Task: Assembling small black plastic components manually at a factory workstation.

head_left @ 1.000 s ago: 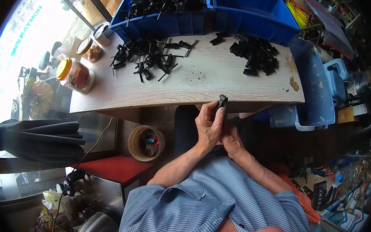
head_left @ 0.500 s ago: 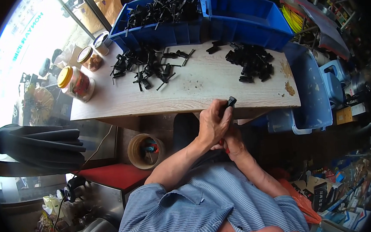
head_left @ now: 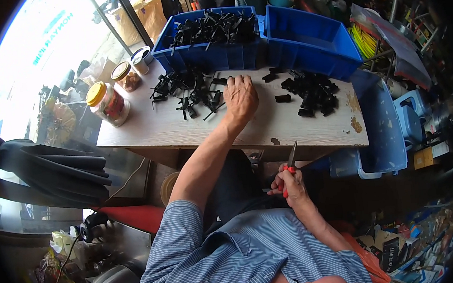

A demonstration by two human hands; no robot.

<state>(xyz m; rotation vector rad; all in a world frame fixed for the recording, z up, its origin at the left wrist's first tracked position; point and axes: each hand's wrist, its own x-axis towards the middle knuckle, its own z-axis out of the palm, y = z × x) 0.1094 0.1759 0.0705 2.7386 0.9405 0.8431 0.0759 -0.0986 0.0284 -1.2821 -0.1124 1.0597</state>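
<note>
My left hand (head_left: 241, 98) reaches over the table, its fingers curled down on a black plastic part (head_left: 220, 81) at the right edge of a loose pile. The fingertips, and most of what they grip, are hidden. Close to my body, below the table's front edge, my right hand (head_left: 292, 185) is closed around red-handled pliers (head_left: 292, 160) with long pointed jaws, which point away from me. Parts with thin stems make up the left pile (head_left: 193, 93). Shorter black parts are heaped on the right (head_left: 313, 92), and a single black part (head_left: 283, 99) lies beside that heap.
At the table's back stand a blue bin (head_left: 209, 55) full of stemmed black parts and a second blue bin (head_left: 310, 55). Jars, one yellow-lidded (head_left: 107, 104), stand at the left. A larger blue tub (head_left: 377, 124) is right of the table, a round bucket (head_left: 169, 187) below it.
My left hand has left the right hand, moved forward to the left pile and let go of a black part, which now lies near the right heap. The pliers have come into view.
</note>
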